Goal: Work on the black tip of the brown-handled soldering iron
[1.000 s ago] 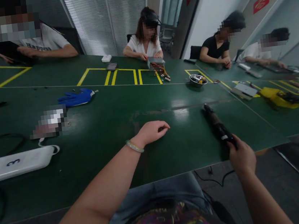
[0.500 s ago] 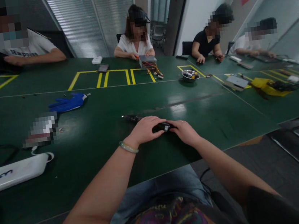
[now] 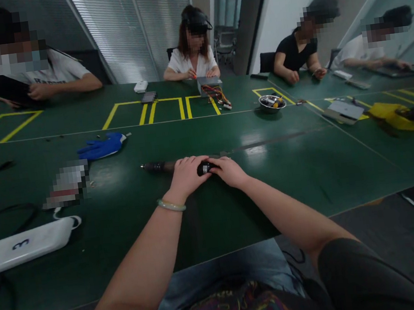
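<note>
Near the middle of the frame, the left hand (image 3: 186, 173) grips a black screwdriver (image 3: 166, 166) and the right hand (image 3: 230, 171) grasps its rear end. A blue glove (image 3: 103, 146) lies left of centre

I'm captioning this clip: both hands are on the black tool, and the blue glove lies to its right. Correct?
Wrong side: the head view shows the blue glove left of the black tool. The left hand and right hand are indeed on it.
</note>
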{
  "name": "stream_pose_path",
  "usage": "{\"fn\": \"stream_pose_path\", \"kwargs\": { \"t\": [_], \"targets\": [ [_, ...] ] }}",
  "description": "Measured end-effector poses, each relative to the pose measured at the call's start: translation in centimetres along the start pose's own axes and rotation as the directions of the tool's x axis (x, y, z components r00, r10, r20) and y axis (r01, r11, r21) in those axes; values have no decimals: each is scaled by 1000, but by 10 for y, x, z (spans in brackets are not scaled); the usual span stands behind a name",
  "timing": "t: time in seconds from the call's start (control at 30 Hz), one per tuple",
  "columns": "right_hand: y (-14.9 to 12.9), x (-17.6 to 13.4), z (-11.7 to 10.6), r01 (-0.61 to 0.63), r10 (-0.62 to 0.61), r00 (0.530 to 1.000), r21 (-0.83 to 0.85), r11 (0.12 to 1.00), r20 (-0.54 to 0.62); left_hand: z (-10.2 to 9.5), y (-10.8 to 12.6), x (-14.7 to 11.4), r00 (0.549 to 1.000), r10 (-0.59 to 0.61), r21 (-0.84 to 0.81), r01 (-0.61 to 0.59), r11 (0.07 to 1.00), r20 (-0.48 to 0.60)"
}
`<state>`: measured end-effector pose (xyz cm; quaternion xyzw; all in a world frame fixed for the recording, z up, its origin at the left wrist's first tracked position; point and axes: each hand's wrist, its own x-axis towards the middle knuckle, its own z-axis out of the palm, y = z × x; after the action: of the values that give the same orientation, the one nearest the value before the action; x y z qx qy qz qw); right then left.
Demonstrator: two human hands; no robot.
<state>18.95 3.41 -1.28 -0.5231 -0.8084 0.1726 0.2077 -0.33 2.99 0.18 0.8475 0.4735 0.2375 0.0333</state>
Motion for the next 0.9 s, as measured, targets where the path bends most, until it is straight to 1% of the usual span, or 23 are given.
{"fn": "stream_pose_path", "kwargs": {
  "t": [0.03, 0.1, 0.17, 0.23, 0.3, 0.33, 0.4, 0.5, 0.7, 0.8, 0.9],
  "targets": [
    [3, -3, -3, 14, -15, 1000, 56, 998, 11, 0, 0, 0, 1000, 5, 1, -5, 1000, 1],
    [14, -12, -17, 24, -30, 999, 159, 987, 38, 0, 0, 1, 1000, 10, 6, -10, 1000, 5],
    [29, -23, -39, -30, 21, 999, 195, 980, 45, 0, 2, 2, 1000, 5, 10, -5, 1000, 6],
    [43, -33, -62, -159, 150, 986, 137, 978, 71, 0, 4, 2, 1000, -1, 6, 1, 1000, 4],
    [53, -41, -79, -284, 280, 951, 14, 959, 135, 1, 7, 3, 1000, 0, -9, 0, 1000, 1],
    [56, -44, -84, -318, 321, 930, -44, 947, 179, 1, 8, 4, 1000, 3, -19, -3, 1000, 2],
    [55, -47, -88, -323, 346, 897, -127, 938, 275, 2, 11, 5, 1000, 14, -38, -13, 999, 8],
    [46, -52, -85, -272, 322, 874, -183, 945, 363, 5, 14, 7, 999, 22, -48, -21, 999, 29],
    [26, -59, -87, -289, 353, 844, -212, 933, 404, 7, 14, 8, 999, 11, -23, -10, 1000, 53],
    [20, -58, -88, -247, 320, 842, -217, 944, 434, 5, 15, 9, 998, 14, -15, -13, 1000, 61],
    [15, -56, -84, -254, 296, 830, -152, 955, 472, 2, 15, 9, 996, 33, -29, -31, 999, 86]
  ]
}}
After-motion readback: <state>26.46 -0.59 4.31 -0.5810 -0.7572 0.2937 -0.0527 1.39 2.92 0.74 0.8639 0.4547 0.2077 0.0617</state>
